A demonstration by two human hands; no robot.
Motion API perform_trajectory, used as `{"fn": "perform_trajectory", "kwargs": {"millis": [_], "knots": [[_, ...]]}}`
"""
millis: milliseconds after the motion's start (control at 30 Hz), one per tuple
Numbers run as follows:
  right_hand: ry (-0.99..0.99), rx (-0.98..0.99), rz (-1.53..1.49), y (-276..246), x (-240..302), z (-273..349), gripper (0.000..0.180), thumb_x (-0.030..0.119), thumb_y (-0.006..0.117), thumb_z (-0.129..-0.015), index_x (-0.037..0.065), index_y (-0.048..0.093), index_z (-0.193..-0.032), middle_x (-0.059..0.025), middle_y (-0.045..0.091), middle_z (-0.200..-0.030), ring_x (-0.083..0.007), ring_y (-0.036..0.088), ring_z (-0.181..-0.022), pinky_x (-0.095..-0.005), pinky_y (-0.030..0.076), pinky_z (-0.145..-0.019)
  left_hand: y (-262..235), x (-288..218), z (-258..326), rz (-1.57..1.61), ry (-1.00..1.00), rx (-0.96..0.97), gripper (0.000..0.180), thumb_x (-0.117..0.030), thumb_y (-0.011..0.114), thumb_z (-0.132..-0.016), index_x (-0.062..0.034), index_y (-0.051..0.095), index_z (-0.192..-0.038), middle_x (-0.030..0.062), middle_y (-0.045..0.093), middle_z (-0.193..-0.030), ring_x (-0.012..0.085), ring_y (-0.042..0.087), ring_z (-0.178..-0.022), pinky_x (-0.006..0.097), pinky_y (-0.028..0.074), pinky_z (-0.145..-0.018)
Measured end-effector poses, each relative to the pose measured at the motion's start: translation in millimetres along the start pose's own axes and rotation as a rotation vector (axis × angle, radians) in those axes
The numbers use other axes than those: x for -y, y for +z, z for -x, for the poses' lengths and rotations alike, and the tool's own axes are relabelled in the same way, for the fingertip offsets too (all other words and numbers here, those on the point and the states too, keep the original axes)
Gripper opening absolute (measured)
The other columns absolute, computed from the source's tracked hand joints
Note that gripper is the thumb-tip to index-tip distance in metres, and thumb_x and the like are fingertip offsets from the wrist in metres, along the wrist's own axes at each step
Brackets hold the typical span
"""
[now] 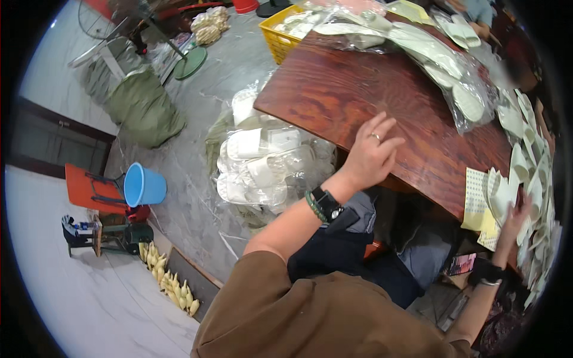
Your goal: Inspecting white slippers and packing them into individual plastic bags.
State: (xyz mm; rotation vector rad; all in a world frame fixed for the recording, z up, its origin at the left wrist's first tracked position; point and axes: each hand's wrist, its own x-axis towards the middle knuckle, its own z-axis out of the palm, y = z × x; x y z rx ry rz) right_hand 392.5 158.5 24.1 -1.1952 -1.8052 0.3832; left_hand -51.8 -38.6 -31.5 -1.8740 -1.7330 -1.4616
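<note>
My left hand (pixel 373 154) hovers over the near edge of the brown wooden table (pixel 340 77), its fingers spread and nothing in them. It wears a ring, with a watch and green beads at the wrist. At the right, my right hand (pixel 517 219) reaches into a heap of white slippers (pixel 525 161) along the table's side. Its fingers look stretched out and a little blurred against the slippers; whether they touch one is unclear. Beside that hand lie yellow sheets of small labels (pixel 476 200). Clear-bagged slippers (pixel 439 56) lie across the table's far side.
Bagged white slippers (pixel 262 161) are piled on the floor left of the table. A yellow basket (pixel 277 45) stands by the far corner. Further left are a green sack (pixel 146 107), a blue bucket (pixel 145 184) and a red folding chair (pixel 89 191). Another person's hand (pixel 479 30) shows at the far side.
</note>
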Motion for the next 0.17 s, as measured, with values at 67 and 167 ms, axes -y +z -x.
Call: {"fn": "perform_trajectory", "kwargs": {"millis": [67, 167], "knots": [[-0.306, 0.154, 0.225, 48, 61, 22, 0.048, 0.006, 0.059, -0.096, 0.004, 0.048, -0.142, -0.0184, 0.039, -0.155, -0.0348, 0.038, -0.142, -0.0454, 0.029, -0.117, -26, -14, 4, -0.011, -0.014, -0.063, 0.041, -0.007, 0.071, -0.076, -0.0122, 0.068, -0.117, 0.0173, 0.056, -0.134, 0.0407, 0.048, -0.131, 0.053, 0.037, -0.108], [-0.573, 0.312, 0.28, 119, 141, 47, 0.055, 0.011, 0.06, -0.098, 0.008, 0.04, -0.149, -0.0147, 0.035, -0.16, -0.0384, 0.031, -0.147, -0.0444, 0.025, -0.119, -89, -1, 25, -0.098, -0.122, -0.213, 0.051, -0.009, 0.073, -0.075, -0.0132, 0.065, -0.125, 0.0159, 0.05, -0.145, 0.04, 0.046, -0.135, 0.052, 0.033, -0.112]]}}
